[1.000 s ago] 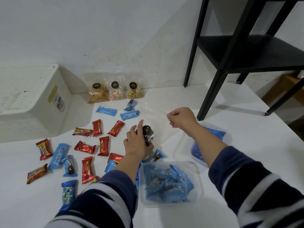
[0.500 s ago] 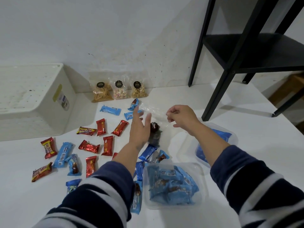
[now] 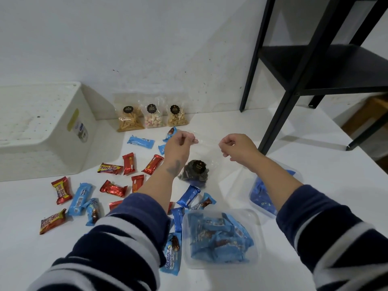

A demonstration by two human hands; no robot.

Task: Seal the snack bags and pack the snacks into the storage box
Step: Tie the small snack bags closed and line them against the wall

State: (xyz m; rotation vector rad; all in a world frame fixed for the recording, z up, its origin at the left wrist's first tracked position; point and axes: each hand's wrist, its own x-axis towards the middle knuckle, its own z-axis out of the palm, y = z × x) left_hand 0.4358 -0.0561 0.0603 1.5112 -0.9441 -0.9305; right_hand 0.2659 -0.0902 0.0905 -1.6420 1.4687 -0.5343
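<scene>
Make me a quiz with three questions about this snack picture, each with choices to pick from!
1. Where do the three sealed snack bags stand?
A. by the wall
B. on the black shelf
C. inside the white box

2. What colour are the wrappers in the near tub?
A. red
B. blue
C. green

3. What are the hands doing with the clear bag?
A. both pinch its top edge
B. only the right holds it
C. neither touches it

Answers:
1 A, they stand in a row against the wall, beside the white box.
2 B, the tub is full of blue packets.
3 A, the left hand and right hand each grip an end of the top edge.
</scene>
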